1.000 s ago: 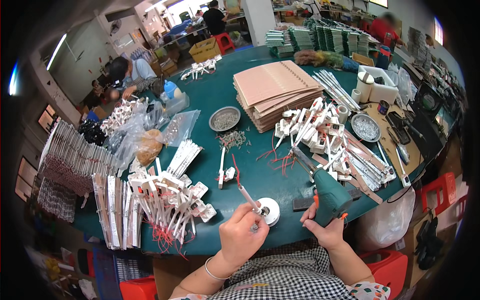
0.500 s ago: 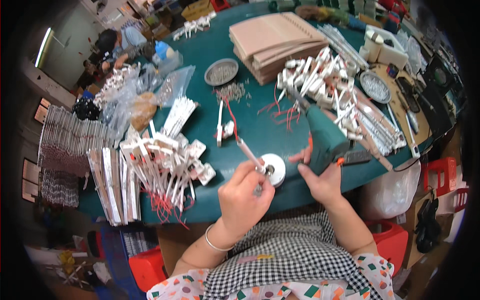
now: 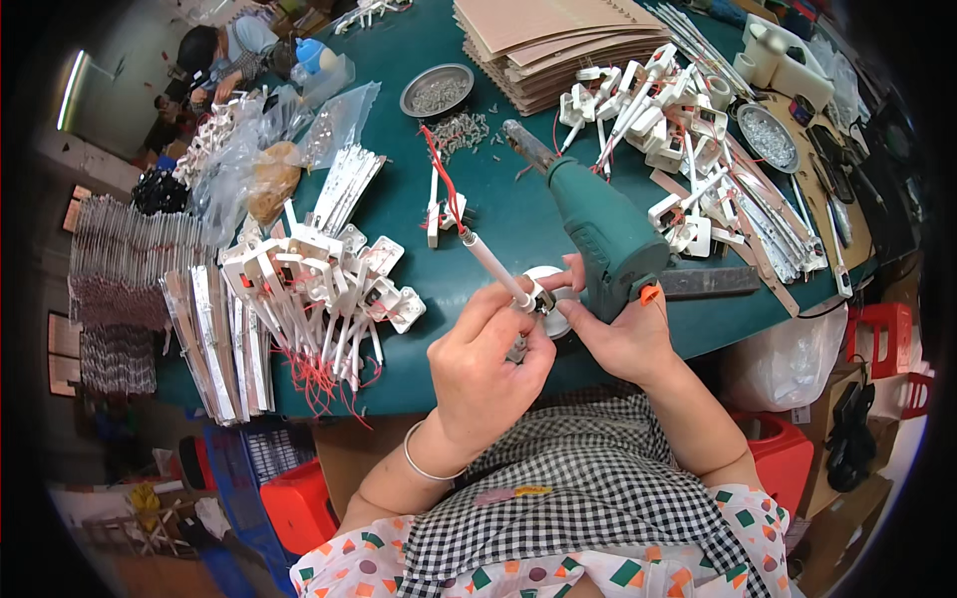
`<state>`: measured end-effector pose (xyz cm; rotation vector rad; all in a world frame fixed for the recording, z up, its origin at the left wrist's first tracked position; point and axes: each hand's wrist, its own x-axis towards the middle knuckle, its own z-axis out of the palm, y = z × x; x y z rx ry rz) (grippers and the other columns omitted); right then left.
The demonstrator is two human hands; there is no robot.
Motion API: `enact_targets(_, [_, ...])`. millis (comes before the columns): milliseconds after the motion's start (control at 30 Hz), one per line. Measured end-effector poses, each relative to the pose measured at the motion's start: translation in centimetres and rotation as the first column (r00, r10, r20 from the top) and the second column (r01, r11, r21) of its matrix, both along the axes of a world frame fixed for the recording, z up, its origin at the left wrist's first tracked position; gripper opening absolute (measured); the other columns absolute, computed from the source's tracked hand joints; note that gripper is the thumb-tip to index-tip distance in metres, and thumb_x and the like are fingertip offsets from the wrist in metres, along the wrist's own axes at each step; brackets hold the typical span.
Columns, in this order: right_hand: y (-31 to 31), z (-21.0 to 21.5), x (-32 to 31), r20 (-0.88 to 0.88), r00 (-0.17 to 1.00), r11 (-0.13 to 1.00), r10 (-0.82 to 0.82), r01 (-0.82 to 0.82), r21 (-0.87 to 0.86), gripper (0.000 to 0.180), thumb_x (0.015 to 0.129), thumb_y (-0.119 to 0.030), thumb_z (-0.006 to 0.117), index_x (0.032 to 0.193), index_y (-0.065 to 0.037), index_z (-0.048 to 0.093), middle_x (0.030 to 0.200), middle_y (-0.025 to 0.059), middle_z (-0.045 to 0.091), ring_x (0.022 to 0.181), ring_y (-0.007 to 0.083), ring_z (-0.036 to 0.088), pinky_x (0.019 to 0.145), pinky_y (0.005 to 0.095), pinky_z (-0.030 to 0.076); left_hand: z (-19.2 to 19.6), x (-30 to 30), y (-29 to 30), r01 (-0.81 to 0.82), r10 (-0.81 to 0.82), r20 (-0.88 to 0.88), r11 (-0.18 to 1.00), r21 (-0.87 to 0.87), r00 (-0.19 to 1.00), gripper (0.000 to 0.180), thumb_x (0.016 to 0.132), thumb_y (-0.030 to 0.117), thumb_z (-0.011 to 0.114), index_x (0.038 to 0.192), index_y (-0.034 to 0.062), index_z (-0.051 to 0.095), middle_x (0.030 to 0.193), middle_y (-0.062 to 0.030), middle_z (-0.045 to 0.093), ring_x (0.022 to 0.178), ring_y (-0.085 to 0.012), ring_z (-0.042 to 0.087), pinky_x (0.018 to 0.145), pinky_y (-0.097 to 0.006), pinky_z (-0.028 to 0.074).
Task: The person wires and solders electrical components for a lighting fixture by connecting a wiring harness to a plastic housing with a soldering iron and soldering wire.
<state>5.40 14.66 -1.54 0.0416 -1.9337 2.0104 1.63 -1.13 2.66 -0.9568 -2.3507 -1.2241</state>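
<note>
Lifted since half a second ago, the driver (image 3: 598, 224) now sits clamped in the right hand (image 3: 623, 339), just right of the white disc (image 3: 551, 299). Left hand (image 3: 488, 369) pinches the rod (image 3: 495, 267) over that disc; keeping it steady and square seems wise, though the screw point is hidden.

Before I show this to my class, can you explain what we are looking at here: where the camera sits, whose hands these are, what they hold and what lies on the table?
The picture comes from a wide fisheye camera worn on a person's head, looking down, so straight edges bend near the rim. No machine is at work: these are the person's two bare hands.

The left hand pinches a thin white rod-shaped part with red wires at its far end. The right hand has its grip around a dark green powered screwdriver, shaped like a pistol. Between the hands lies a small white round piece.

On the green table lie a heap of white parts with red wires, a stack of brown cardboard sheets, a round metal dish of screws and more white parts on the right. Another person sits at the far end.
</note>
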Motion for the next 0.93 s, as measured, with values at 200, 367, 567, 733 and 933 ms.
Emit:
enact_targets(200, [-0.6,0.8,-0.3,0.023,1.0,0.998,0.008,-0.007,-0.07,0.035,0.082,0.012,0.063,0.114,0.002,0.054,0.104,0.0086,0.063,0.099,0.0213,0.067,0.087,0.0343,0.054,0.1,-0.1,0.0,0.018,-0.018,0.001,1.0,0.008,1.0,0.015,0.064,-0.008,0.071,0.073,-0.0008,0.062,0.098,-0.0154,0.069,0.078,-0.0237,0.07,0.066,-0.03,0.056])
enact_targets(367, [-0.7,0.6,-0.7,0.029,0.999,0.992,-0.02,0.023,-0.121,0.025,0.083,0.008,0.065,0.107,0.004,0.061,0.101,0.0104,0.072,0.091,0.0145,0.068,0.081,0.0294,0.056,-0.2,-0.5,0.1,0.036,-0.033,-0.045,0.998,0.053,0.998,0.013,0.064,-0.007,0.069,0.073,0.0005,0.062,0.097,-0.0098,0.068,0.067,-0.024,0.068,0.055,-0.031,0.054])
enact_targets(567, [-0.5,0.4,-0.8,0.001,1.0,0.988,-0.007,0.007,-0.157,0.024,0.083,0.007,0.065,0.105,0.004,0.058,0.097,0.0105,0.072,0.088,0.0134,0.067,0.079,0.0293,0.056,-0.5,-0.4,-0.1,0.044,-0.041,-0.054,0.998,0.042,0.998,0.013,0.064,-0.007,0.069,0.073,0.0001,0.062,0.098,-0.0108,0.068,0.068,-0.0244,0.068,0.055,-0.031,0.054])
enact_targets(733, [-0.1,-0.1,-0.6,-0.01,0.998,0.996,0.059,-0.06,-0.069,0.05,0.079,0.014,0.064,0.123,-0.001,0.046,0.101,0.0043,0.053,0.1,0.0239,0.068,0.101,0.0439,0.047,-0.2,-0.2,-0.2,0.051,-0.051,-0.01,0.999,0.007,0.999,0.016,0.064,-0.009,0.072,0.076,-0.001,0.063,0.099,-0.015,0.069,0.078,-0.0224,0.071,0.067,-0.029,0.057])
enact_targets(933, [-0.4,0.5,-0.8,0.045,0.999,0.991,0.008,-0.002,-0.132,0.026,0.083,0.006,0.065,0.108,0.002,0.058,0.097,0.0083,0.073,0.088,0.0141,0.068,0.08,0.0293,0.056,-0.3,-0.3,-0.2,0.063,-0.062,-0.021,0.998,0.02,0.998,0.015,0.065,-0.008,0.071,0.076,-0.0005,0.064,0.099,-0.0151,0.069,0.078,-0.0226,0.071,0.067,-0.029,0.057])
